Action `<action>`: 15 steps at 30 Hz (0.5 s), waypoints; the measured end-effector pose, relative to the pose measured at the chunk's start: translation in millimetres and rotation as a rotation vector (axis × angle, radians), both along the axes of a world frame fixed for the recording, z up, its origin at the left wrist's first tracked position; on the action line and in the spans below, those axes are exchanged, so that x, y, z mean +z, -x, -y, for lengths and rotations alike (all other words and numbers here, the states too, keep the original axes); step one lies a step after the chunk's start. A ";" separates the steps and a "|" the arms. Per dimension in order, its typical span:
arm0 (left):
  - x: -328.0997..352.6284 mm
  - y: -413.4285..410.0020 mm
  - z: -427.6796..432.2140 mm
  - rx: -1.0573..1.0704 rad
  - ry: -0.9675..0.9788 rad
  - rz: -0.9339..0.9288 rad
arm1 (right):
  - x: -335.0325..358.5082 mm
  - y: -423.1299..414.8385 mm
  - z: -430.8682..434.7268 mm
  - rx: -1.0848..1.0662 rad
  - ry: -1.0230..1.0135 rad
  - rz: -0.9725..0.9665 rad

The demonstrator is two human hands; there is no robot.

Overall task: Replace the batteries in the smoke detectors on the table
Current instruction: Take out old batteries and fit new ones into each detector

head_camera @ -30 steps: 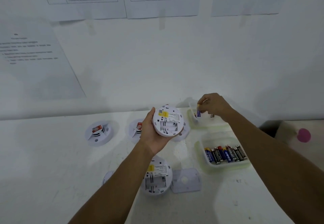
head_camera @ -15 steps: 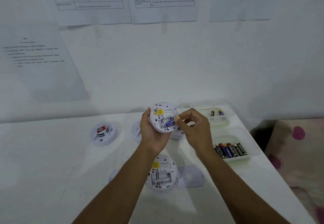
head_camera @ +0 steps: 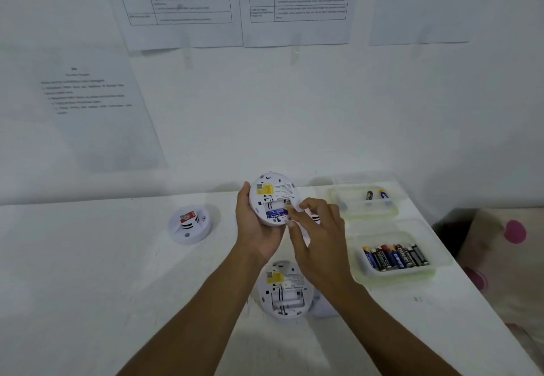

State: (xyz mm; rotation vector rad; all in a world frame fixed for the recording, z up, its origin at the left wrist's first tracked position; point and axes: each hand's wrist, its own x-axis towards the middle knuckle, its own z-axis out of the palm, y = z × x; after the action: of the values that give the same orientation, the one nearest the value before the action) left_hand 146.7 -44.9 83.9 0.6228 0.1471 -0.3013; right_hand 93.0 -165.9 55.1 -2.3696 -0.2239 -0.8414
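view: head only
left hand (head_camera: pixel 256 228): grips round white plastic smoke detector (head_camera: pixel 272 196), back tilted up so the bay shows
right hand (head_camera: pixel 321 228): fingertips (head_camera: pixel 294 213) pinch blue AA battery (head_camera: pixel 276 213) by its end, seating it in that bay
upper slot: looks empty
2nd open white detector (head_camera: pixel 284 296): on table, bay empty, likely next
clear plastic battery tub (head_camera: pixel 394 277): right, within reach

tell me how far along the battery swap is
Nothing looks finished. In hand: left hand holds the opened detector; right hand pinches a blue battery into its bay, other slot looks empty. Remaining: the table detector with empty bay, and the closed detector.
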 end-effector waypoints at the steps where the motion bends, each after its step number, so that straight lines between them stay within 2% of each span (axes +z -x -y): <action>1: -0.7 -1.1 -1.0 -0.002 0.003 0.001 | -0.1 -1.7 2.0 0.018 0.001 -0.011; 4: -2.1 -6.6 -2.9 -0.017 0.021 -0.003 | 0.9 -11.0 13.2 0.112 -0.064 -0.084; 8: -7.6 -15.5 1.0 -0.024 0.059 -0.021 | 25.8 -29.1 40.4 0.295 -0.294 -0.270; 10: -10.7 -18.4 4.1 -0.024 0.081 -0.033 | 38.8 -47.7 66.6 0.216 -0.346 -0.273; 12: -13.3 -20.9 5.7 -0.029 0.094 -0.037 | 42.5 -74.6 99.3 0.045 -0.348 -0.310; 15: -17.3 -25.1 8.8 -0.032 0.089 -0.044 | 37.7 -111.5 137.1 -0.094 -0.158 -0.563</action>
State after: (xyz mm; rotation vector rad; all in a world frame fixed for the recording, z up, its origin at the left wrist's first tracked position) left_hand 171.8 -53.7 66.7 0.5310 0.1647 -0.3509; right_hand 204.5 -303.0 92.8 -2.3716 0.1782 -0.1963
